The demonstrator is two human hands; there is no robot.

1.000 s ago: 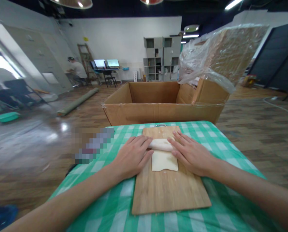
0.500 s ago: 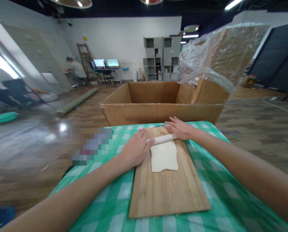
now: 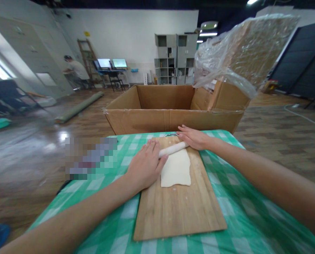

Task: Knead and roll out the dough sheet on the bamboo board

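A thin sheet of pale dough (image 3: 175,170) lies on a wooden cutting board (image 3: 180,215), its near edge slightly wavy. Across the dough's far part rests a white rolling pin (image 3: 173,149), slanting up to the right. My left hand (image 3: 147,163) lies over the pin's left end, fingers stretched forward and thumb on the near side. On the right end presses the palm of my right hand (image 3: 193,137), its fingers extended flat and slightly spread. Both hands are open, and they cover the pin's ends. A metal handle (image 3: 170,134) shows at the board's far edge.
Under the board is a green-and-white checked tablecloth (image 3: 125,218). A large open cardboard box (image 3: 141,121) stands just beyond the table, with a plastic-wrapped stack (image 3: 255,53) at its right. A blurred patch (image 3: 91,158) covers something at the table's left. One person (image 3: 78,70) is far back.
The whole view has shifted a little, so the board appears slightly further left. The rolling pin is tilted more, its left end nearer me. Both hands stay on it.
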